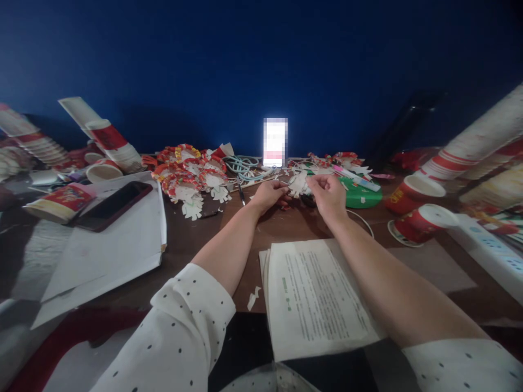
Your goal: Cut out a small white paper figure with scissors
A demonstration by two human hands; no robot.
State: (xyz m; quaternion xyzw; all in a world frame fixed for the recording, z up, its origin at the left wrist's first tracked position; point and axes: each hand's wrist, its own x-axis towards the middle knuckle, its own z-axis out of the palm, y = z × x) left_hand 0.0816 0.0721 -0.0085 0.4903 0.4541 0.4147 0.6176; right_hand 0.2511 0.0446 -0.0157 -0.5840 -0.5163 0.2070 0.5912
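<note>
A white cut-paper piece (pixel 299 184) with jagged edges sits between my hands. My left hand (pixel 270 196) has its fingers closed at the left edge of the piece. From the other side, my right hand (pixel 328 197) pinches its right edge between thumb and fingers. Small red scraps (pixel 286 207) lie just below the left fingertips. Beneath my right hand is a small dark object, partly hidden. A pen (pixel 241 194) rests left of my left hand. Behind the right hand lies a green sheet (pixel 362 193) with a white and pink marker (pixel 356 177) on it.
Red and white paper cutouts (pixel 190 177) are heaped at left, beside a coiled cable (pixel 243 166). A lit phone (pixel 274 142) stands against the blue wall. An open book (pixel 314 299) lies under my forearms. Paper cups (pixel 420 223) and a power strip (pixel 488 247) are at right; a dark phone (pixel 116 206) is at left.
</note>
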